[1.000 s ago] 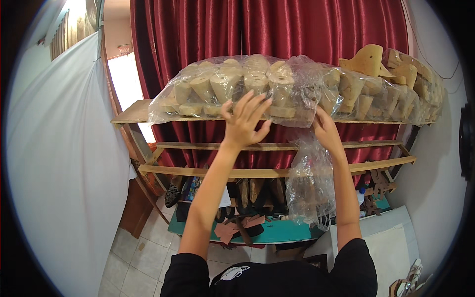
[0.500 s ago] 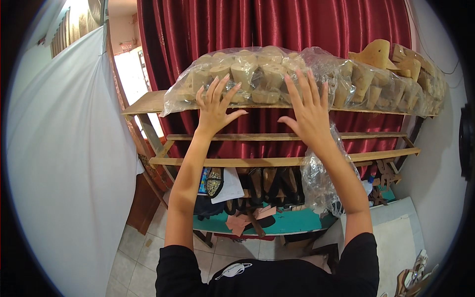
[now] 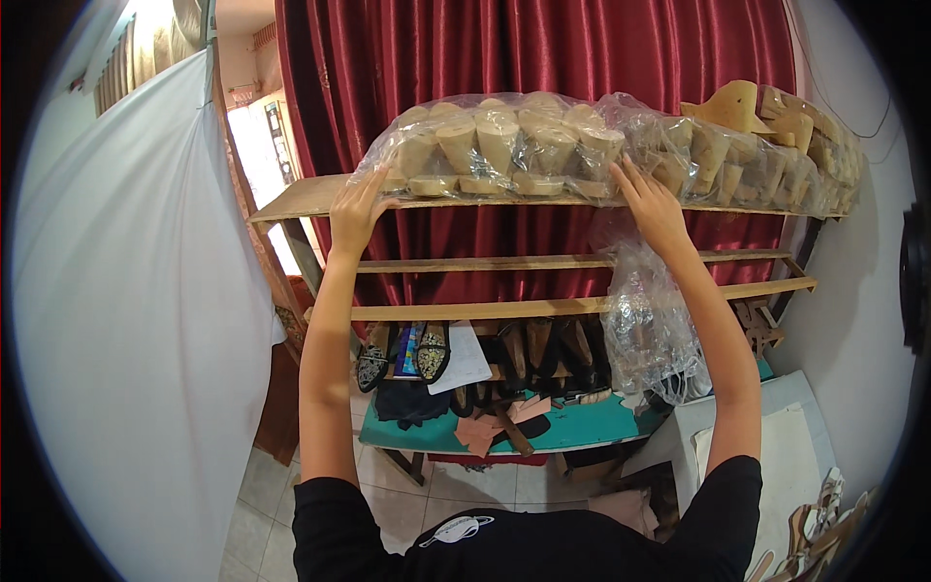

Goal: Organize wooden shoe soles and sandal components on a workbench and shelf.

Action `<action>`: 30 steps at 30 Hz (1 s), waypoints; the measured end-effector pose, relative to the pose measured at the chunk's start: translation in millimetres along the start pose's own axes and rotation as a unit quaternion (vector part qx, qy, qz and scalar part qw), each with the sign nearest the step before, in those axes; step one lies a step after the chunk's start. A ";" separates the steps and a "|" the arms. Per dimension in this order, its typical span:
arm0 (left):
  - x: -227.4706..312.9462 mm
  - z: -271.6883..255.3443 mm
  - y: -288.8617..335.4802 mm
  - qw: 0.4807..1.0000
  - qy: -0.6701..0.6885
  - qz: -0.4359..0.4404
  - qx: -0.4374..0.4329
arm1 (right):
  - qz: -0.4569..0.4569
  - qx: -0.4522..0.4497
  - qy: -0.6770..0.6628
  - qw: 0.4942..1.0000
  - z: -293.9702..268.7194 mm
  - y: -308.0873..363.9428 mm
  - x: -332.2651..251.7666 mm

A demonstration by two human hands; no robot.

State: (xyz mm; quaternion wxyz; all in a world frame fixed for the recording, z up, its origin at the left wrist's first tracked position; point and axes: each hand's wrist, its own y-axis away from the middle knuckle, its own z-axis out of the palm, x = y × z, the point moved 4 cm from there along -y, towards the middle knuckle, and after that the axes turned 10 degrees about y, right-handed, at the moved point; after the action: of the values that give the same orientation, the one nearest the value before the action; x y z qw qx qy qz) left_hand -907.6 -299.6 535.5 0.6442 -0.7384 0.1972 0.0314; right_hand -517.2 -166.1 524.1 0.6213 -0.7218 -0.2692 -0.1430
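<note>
A clear plastic bag (image 3: 475, 114) full of beige, tapered wooden-looking heel blocks (image 3: 497, 144) lies along the top wooden shelf (image 3: 296, 197). My left hand (image 3: 356, 211) is at the bag's left end, its stretched fingers against the plastic. My right hand (image 3: 652, 206) reaches up at the bag's right part, fingers long and straight, touching or nearly touching the plastic. Neither hand is closed round anything. To the right of it, a second clear bag (image 3: 752, 179) holds more such blocks, with a curved tan piece (image 3: 729, 107) on top.
Below are wooden rails (image 3: 465, 311), black shoes (image 3: 433, 351), a crumpled clear bag (image 3: 648, 335) and a teal bench (image 3: 582, 425) with pink scraps (image 3: 477, 433). A red curtain (image 3: 543, 48) hangs behind. A white cloth (image 3: 136, 291) is at left, sandals (image 3: 824, 514) at lower right.
Both hands have moved apart and slightly lower, from in front of the bag to its left end and right part. Their spread fingers have drawn closer together.
</note>
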 end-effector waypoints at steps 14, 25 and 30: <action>-38.1 -14.2 17.9 0.997 -0.040 -0.007 -0.065 | 0.021 0.021 -0.024 0.999 3.9 27.4 24.2; 32.4 -14.6 11.6 1.000 -0.020 -0.010 -0.014 | 0.122 0.052 -0.072 0.989 -22.7 45.6 -6.9; 135.5 48.4 16.1 0.995 0.099 -0.020 0.019 | 0.179 0.062 -0.099 0.977 -34.4 58.4 -48.5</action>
State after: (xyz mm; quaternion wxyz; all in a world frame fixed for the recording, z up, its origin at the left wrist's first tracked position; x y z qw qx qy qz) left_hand -778.2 -288.5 471.5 0.6357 -0.7293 0.2460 -0.0589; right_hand -519.2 -214.7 456.4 0.6503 -0.7293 -0.2041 0.0598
